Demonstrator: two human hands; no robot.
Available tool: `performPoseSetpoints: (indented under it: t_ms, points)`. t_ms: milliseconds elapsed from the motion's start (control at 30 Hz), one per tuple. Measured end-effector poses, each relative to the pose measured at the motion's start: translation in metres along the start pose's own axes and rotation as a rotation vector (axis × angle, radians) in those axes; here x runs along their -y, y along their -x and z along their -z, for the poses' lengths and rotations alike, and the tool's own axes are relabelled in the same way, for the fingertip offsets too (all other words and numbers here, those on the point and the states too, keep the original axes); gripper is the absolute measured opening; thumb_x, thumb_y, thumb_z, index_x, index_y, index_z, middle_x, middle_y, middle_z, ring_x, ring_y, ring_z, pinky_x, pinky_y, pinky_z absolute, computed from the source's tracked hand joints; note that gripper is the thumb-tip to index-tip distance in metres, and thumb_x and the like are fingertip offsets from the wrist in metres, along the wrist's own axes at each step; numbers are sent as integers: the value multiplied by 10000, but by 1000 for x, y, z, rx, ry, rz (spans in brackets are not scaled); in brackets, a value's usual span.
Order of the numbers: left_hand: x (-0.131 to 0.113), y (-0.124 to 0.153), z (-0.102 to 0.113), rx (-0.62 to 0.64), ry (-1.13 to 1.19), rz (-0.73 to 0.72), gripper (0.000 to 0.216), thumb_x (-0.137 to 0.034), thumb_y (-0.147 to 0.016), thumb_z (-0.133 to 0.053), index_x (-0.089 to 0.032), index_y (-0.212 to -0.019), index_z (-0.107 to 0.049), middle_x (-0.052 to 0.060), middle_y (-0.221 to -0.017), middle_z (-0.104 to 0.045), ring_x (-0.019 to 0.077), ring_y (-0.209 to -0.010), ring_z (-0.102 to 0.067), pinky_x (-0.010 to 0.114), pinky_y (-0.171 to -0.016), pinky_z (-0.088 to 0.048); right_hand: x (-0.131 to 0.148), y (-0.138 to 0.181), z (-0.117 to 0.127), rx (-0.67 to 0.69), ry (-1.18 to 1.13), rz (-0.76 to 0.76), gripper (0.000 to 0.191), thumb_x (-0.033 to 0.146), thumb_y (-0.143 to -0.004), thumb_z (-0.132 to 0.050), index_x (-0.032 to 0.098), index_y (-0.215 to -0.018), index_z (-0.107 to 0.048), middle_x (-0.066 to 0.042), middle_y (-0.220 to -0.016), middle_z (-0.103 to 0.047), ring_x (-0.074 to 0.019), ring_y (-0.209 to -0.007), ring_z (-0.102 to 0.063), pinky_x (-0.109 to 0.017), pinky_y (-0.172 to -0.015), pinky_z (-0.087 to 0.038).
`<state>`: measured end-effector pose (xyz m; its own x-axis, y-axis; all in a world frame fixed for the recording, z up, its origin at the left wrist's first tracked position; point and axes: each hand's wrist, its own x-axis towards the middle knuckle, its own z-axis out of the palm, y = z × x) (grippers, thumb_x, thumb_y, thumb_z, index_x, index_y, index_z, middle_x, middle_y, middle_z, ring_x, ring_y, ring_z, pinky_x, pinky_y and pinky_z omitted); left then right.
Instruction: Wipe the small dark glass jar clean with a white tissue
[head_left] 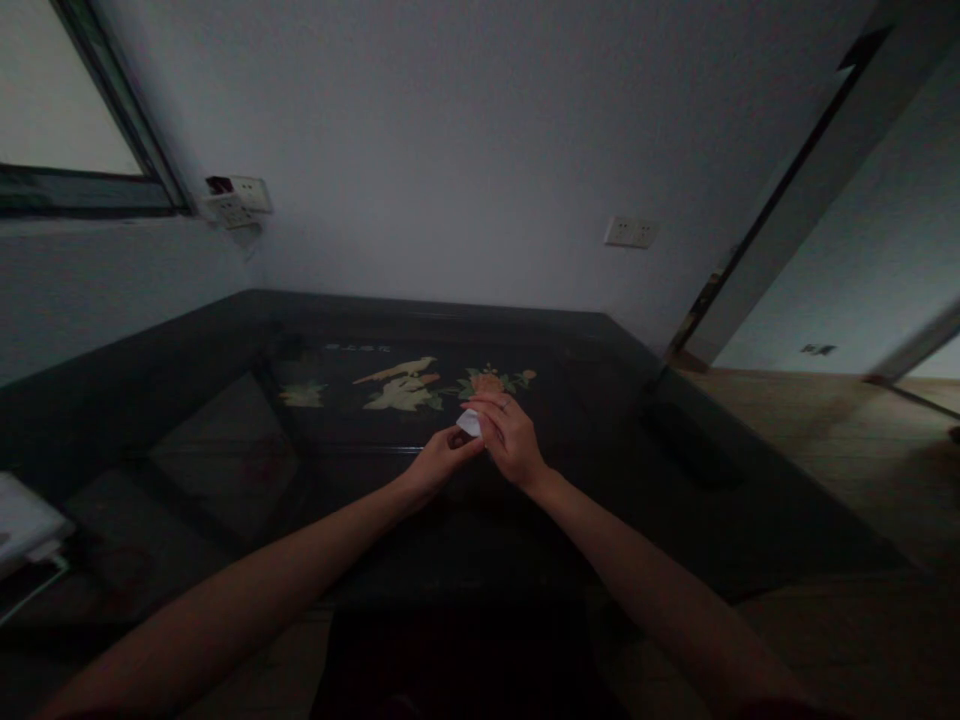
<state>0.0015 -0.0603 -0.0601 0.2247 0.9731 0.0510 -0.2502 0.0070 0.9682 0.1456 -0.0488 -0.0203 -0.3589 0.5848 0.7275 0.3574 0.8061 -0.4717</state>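
Over the middle of a dark, glossy table (480, 530) my two hands meet around a small white piece of what looks like folded paper (469, 422). My left hand (442, 455) grips it from below and the left, thumb and fingers pinched near its lower edge. From above and the right, my right hand (510, 435) closes on it, with a ring on one finger. Part of the white piece is hidden by the fingers. Behind the hands, the table top carries a picture of a bird (405, 370) and a red flower (487, 383) with green leaves.
A white device (26, 525) with a cable sits at the left edge. Wall sockets (631, 232) are on the far wall, more sockets (234, 205) in the left corner near a window (67, 100). Wooden floor (847, 430) lies to the right.
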Motion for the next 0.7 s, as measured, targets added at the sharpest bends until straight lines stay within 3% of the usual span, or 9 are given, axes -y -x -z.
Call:
performPoseSetpoints:
  t_ms: [100, 267, 467, 567, 700]
  points:
    - [-1, 0, -1, 61, 54, -25, 441, -370, -661, -779, -126, -1007, -655, 83, -968, -702, 217, -942, -633, 348, -918, -436, -8, -3, -4, -65, -143, -116, 318, 326, -922, -399, 193, -973, -684, -97, -988, -667, -225, -993, -589, -381, -908, -436]
    - [-8, 5, -4, 60, 73, 12, 530, -295, -634, -805, -122, -1103, -629, 116, -1079, -697, 244, -1027, -629, 400, -991, -410, -24, -4, -10, -148, -571, -478, 375, 497, -828, -491, 184, -804, -696, -55, -809, -706, -205, -776, -630, -337, -777, -473]
    - [-10, 6, -5, 74, 64, 3, 572, -294, -620, -811, -130, -1134, -620, 95, -1069, -705, 253, -1047, -629, 396, -995, -409, -28, -4, -15, -63, -1008, -813, 408, 538, -773, -497, 180, -764, -692, -52, -699, -716, -213, -658, -662, -351, -715, -502]
    - [-9, 5, -4, 67, 44, 2, 556, -331, -632, -802, -131, -1121, -631, 98, -1062, -705, 252, -1011, -641, 381, -963, -431, -23, -3, -14, -118, -889, -755, 411, 535, -811, -465, 192, -781, -688, -53, -747, -716, -210, -689, -660, -349, -731, -499]
    - [-6, 5, -2, 55, -5, -2, 449, -400, -680, -758, -119, -1015, -658, 97, -977, -717, 236, -931, -653, 348, -897, -460, -13, 0, -9, -198, -406, -372, 357, 475, -884, -438, 210, -900, -677, -70, -937, -689, -213, -905, -620, -351, -858, -459]
